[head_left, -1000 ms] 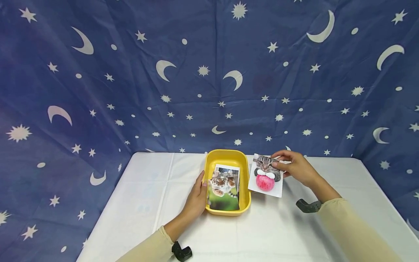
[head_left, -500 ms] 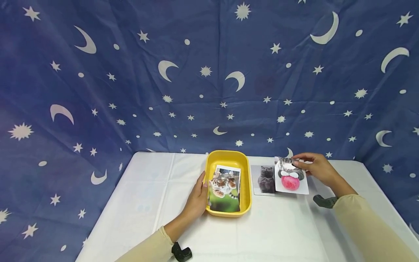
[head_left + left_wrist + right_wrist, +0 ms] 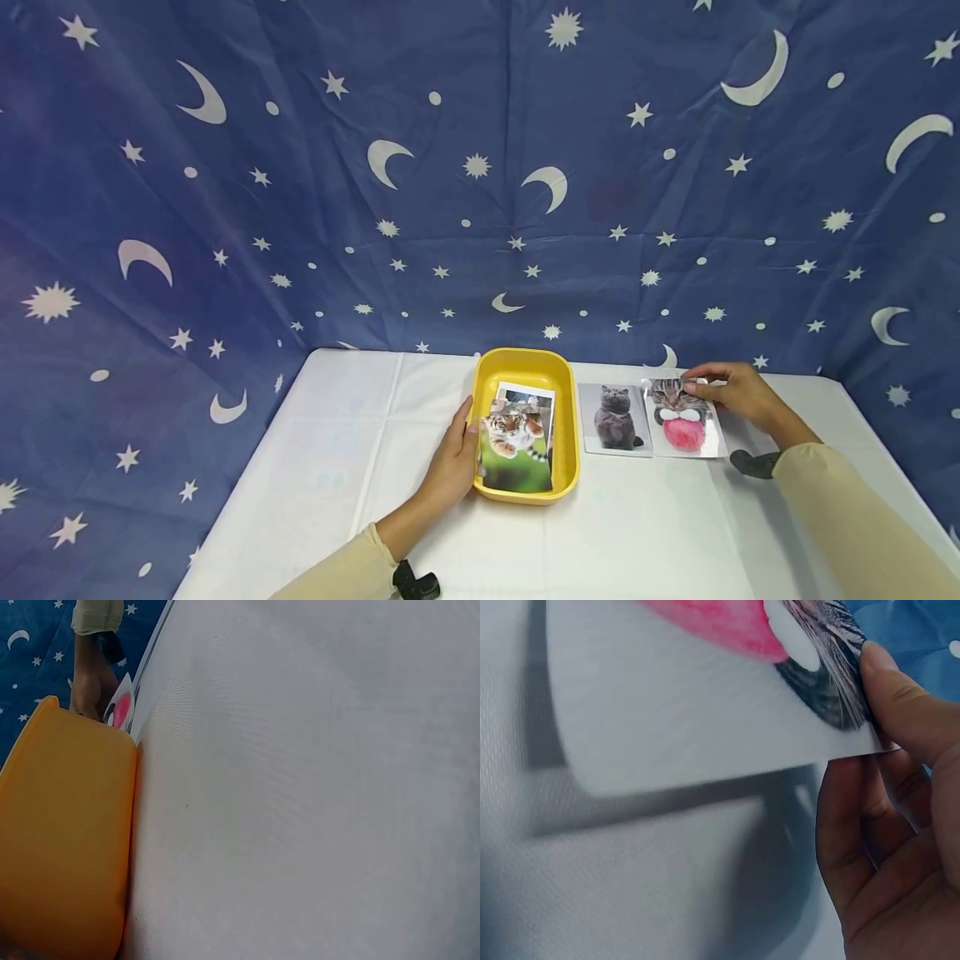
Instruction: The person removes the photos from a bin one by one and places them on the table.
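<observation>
My left hand grips the left rim of a yellow plastic tray, whose outer wall fills the left of the left wrist view. Inside lie several overlapping picture cards; on top is a tiger cub card with a green background. At the right, my right hand pinches the top right of a cat photo card showing a tabby cat with a pink ball. In the right wrist view, a shadow shows beneath this card, thumb on top and fingers underneath. Just left lies a grey cat card.
A white cloth covers the table. Behind and at both sides hangs a dark blue curtain printed with moons and stars. The tray stands close to the grey cat card's left edge.
The right hand has carried the tabby cat card rightward and lowered it beside the grey cat card, which has come into full view. The left hand stays on the tray.
</observation>
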The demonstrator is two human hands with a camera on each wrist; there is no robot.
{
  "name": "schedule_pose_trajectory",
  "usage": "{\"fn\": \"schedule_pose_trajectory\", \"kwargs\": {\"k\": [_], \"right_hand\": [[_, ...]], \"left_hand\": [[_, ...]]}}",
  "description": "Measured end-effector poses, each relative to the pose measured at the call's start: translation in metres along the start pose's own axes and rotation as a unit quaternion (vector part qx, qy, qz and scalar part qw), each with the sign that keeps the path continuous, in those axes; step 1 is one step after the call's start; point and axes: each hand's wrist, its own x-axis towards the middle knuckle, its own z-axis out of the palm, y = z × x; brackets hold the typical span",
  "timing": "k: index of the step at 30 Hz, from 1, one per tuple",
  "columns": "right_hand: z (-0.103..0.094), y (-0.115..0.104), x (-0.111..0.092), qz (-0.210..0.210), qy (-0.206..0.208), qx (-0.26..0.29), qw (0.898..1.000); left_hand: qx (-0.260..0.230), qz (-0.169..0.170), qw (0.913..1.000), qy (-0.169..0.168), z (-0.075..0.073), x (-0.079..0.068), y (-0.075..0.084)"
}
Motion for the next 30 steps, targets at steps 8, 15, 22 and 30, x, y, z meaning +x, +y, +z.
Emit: {"fn": "schedule_pose_trajectory", "kwargs": {"k": [8, 15, 22, 30], "right_hand": [[0.003, 0.001, 0.005, -0.006, 0.006, -0.066, 0.998], [0.01, -0.002, 0.006, 0.01, 0.003, -0.062, 0.998], [0.005, 0.003, 0.005, 0.004, -0.002, -0.106, 0.994], [-0.004, -0.002, 0.006, 0.012, -0.009, -0.121, 0.992]], "left_hand": [[0.003, 0.001, 1.0, 0.001, -0.001, 0.0, 0.002], [0.001, -0.003, 1.0, 0.002, 0.0, -0.002, 0.003], [0.002, -0.003, 1.0, 0.0, 0.001, -0.001, 0.003], [0.006, -0.01, 0.9999, -0.007, -0.001, 0.0, 0.002]]}}
